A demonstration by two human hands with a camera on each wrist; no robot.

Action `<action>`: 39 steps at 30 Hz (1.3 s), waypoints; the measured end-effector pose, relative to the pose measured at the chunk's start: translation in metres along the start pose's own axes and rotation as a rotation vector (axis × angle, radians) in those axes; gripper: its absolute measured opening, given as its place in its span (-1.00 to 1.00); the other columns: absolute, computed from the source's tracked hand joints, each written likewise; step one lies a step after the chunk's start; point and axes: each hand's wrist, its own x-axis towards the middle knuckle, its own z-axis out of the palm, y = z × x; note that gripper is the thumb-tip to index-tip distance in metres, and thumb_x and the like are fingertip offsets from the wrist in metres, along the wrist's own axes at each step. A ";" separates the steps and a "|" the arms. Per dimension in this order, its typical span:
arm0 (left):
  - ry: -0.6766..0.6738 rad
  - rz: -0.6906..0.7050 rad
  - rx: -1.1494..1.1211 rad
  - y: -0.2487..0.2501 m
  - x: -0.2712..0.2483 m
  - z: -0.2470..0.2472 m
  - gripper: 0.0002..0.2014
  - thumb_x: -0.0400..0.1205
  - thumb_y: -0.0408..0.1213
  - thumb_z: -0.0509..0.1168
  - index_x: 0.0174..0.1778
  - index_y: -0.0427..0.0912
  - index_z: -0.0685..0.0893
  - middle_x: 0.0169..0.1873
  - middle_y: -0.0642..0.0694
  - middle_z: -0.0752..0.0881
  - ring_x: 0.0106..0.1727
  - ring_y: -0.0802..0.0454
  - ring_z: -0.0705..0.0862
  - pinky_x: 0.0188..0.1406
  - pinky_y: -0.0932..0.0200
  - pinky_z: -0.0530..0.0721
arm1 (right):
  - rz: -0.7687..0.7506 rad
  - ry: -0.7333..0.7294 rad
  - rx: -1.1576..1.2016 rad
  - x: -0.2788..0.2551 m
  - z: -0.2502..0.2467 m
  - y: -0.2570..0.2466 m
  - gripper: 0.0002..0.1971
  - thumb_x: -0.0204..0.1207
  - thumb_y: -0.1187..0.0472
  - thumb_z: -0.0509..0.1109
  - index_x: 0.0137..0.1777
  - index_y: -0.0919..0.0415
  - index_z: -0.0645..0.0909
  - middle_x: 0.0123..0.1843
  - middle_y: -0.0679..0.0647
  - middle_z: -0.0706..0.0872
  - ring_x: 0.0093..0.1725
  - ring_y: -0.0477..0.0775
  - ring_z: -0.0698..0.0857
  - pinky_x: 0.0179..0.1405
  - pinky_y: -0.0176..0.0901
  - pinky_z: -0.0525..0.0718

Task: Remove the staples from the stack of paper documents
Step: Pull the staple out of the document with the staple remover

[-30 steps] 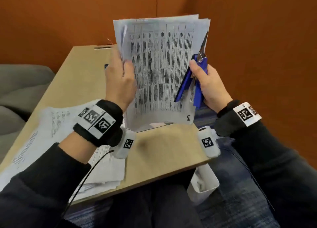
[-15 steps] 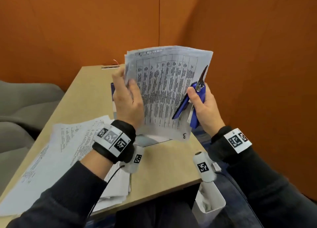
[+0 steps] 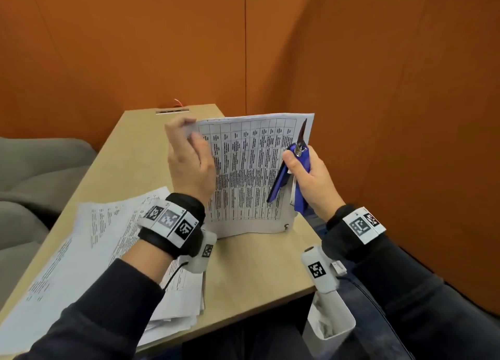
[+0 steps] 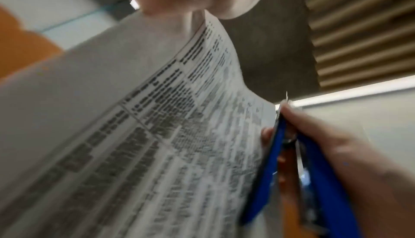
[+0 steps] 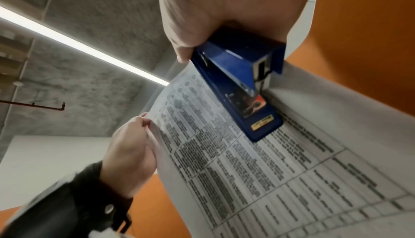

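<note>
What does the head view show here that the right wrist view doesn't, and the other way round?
Only the head view shows the table, the loose papers lying on it, the white bin at its near edge and the stapler's metal tip. Only the right wrist view shows the ceiling light and the stapler's open front end. Both show the left hand pinching the printed sheets and the right hand gripping the blue stapler.

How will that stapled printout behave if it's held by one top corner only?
Probably floppy: the printout already bows between the left hand pinching its top corner and the right hand, which also grips the blue stapler. Likely light. Its bottom edge rests on the table, so unsupported it would probably droop.
</note>
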 end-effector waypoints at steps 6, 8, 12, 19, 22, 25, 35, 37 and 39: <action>-0.026 -0.215 -0.125 -0.003 0.006 0.010 -0.84 0.73 -0.37 -0.01 0.04 -0.24 0.47 -0.33 0.17 0.45 -0.35 0.46 0.47 -0.30 0.49 0.37 | -0.029 0.099 0.021 0.005 0.007 -0.006 -0.30 0.45 -0.35 0.34 0.20 0.33 0.53 0.14 0.50 0.64 0.12 0.47 0.66 0.25 0.37 0.62; -0.093 -0.297 -0.129 -0.013 -0.002 0.011 -0.82 0.76 -0.31 0.02 -0.08 -0.28 0.45 -0.37 0.11 0.42 -0.40 0.42 0.43 -0.35 0.39 0.35 | 0.019 0.120 0.051 0.006 0.005 0.000 -0.30 0.41 -0.39 0.37 0.19 0.27 0.56 0.15 0.45 0.67 0.14 0.45 0.68 0.25 0.39 0.63; -0.171 -0.296 -0.105 -0.031 -0.019 0.015 -0.79 0.77 -0.32 0.02 -0.11 -0.32 0.47 -0.36 0.09 0.44 -0.36 0.40 0.43 -0.34 0.42 0.36 | 0.074 0.099 0.021 0.004 0.002 0.013 -0.37 0.41 -0.37 0.33 0.18 0.19 0.60 0.13 0.32 0.74 0.13 0.31 0.73 0.28 0.33 0.65; -0.099 -0.277 0.045 -0.031 0.005 0.017 -0.71 0.74 -0.25 0.16 -0.32 -0.17 0.41 -0.49 0.01 0.43 -0.45 0.04 0.34 -0.45 0.06 0.28 | 0.074 0.112 0.023 0.014 -0.011 0.000 -0.43 0.54 -0.24 0.34 0.04 0.36 0.63 0.04 0.38 0.75 0.03 0.38 0.73 0.22 0.27 0.69; -0.176 -0.286 0.078 -0.028 0.013 0.011 -0.60 0.71 -0.25 0.21 -0.46 -0.04 0.30 -0.54 0.06 0.38 -0.49 0.15 0.30 -0.49 0.14 0.23 | 0.088 0.138 -0.041 0.026 -0.025 -0.011 -0.57 0.63 -0.14 0.32 -0.21 0.26 0.56 -0.20 0.24 0.66 -0.21 0.16 0.63 -0.08 0.01 0.57; -0.329 -0.286 0.071 -0.029 -0.004 0.014 -0.68 0.70 -0.28 0.23 -0.41 -0.11 0.45 -0.46 -0.03 0.53 -0.41 0.07 0.43 -0.42 0.16 0.29 | -0.054 0.283 -0.175 0.035 -0.025 -0.023 -0.58 0.64 -0.11 0.33 -0.22 0.25 0.45 -0.17 0.24 0.52 -0.27 0.01 0.52 -0.22 -0.19 0.45; -0.585 -0.379 -0.096 -0.020 -0.054 0.037 -0.79 0.66 -0.16 0.29 0.17 -0.13 0.57 -0.40 -0.05 0.65 -0.36 0.04 0.59 -0.27 0.06 0.57 | -0.125 0.292 -0.063 0.060 0.031 -0.031 -0.75 0.59 -0.16 0.31 -0.13 0.01 0.52 -0.15 0.29 0.75 -0.15 0.31 0.75 -0.02 0.30 0.72; -0.604 -0.374 -0.117 -0.017 -0.058 0.039 -0.61 0.66 -0.19 0.29 0.40 -0.06 0.39 -0.50 -0.02 0.54 -0.47 0.09 0.50 -0.35 0.13 0.52 | -0.096 0.278 -0.085 0.063 0.040 -0.028 -0.70 0.57 -0.20 0.29 -0.21 0.00 0.48 -0.24 0.24 0.70 -0.16 0.35 0.73 -0.04 0.34 0.69; -0.638 -0.348 -0.096 -0.015 -0.061 0.041 -0.51 0.67 -0.22 0.28 0.50 -0.04 0.29 -0.55 0.09 0.45 -0.53 0.22 0.43 -0.43 0.29 0.42 | -0.084 0.273 -0.092 0.066 0.045 -0.026 -0.68 0.57 -0.20 0.27 -0.27 -0.02 0.44 -0.32 0.10 0.63 -0.18 0.35 0.72 -0.04 0.35 0.69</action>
